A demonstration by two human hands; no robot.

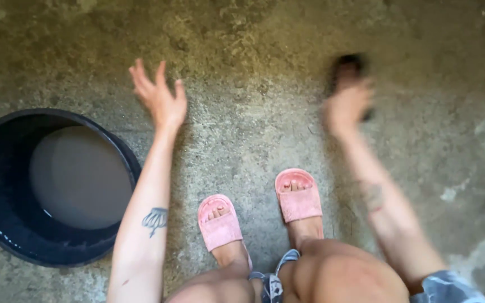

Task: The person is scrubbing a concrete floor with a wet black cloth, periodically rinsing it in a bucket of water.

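My left hand (160, 96) is stretched out over the rough concrete floor (254, 129), fingers spread, holding nothing. My right hand (346, 104) is blurred with motion and grips a dark object (348, 64), perhaps a brush, low against the floor ahead of me. My feet in pink slides (220, 224) (297, 195) stand on the concrete below the hands. My bare knees fill the bottom edge.
A black round tub (7, 224) holding murky water sits on the floor to the left, near my left forearm. The concrete looks damp and mottled, with lighter patches at the right.
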